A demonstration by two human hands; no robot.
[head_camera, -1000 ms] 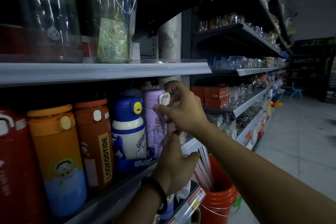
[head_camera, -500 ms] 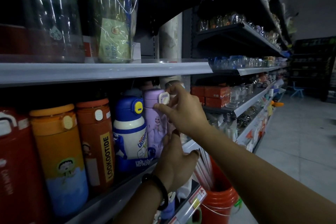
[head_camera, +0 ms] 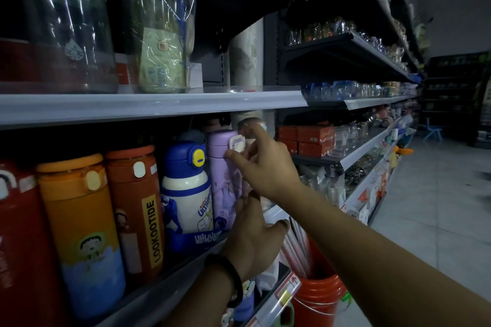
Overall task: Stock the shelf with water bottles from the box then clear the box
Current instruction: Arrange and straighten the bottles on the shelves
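Note:
A purple water bottle [head_camera: 224, 167] with a cream lid clasp stands upright at the right end of a row on the shelf [head_camera: 164, 292]. My right hand [head_camera: 268, 164] holds its upper part, thumb on the clasp and fingers curled behind the cap. My left hand [head_camera: 253, 239], with a black band on the wrist, grips the bottle's lower part from the front. To the left stand a blue and white bottle [head_camera: 187, 194], a brown LOOKOOTIDE bottle [head_camera: 135, 207], an orange bottle [head_camera: 79, 231] and a red one [head_camera: 21, 247]. The box is out of view.
The shelf above [head_camera: 159, 105] hangs low over the bottle caps and carries wrapped jars. An orange bucket [head_camera: 318, 297] with rolled items stands on the floor under my right arm. Further shelves with red boxes [head_camera: 310, 138] and glassware run to the right along a tiled aisle.
Both hands stay on the purple bottle. My right thumb has shifted slightly on the clasp; the bottle stands in nearly the same place.

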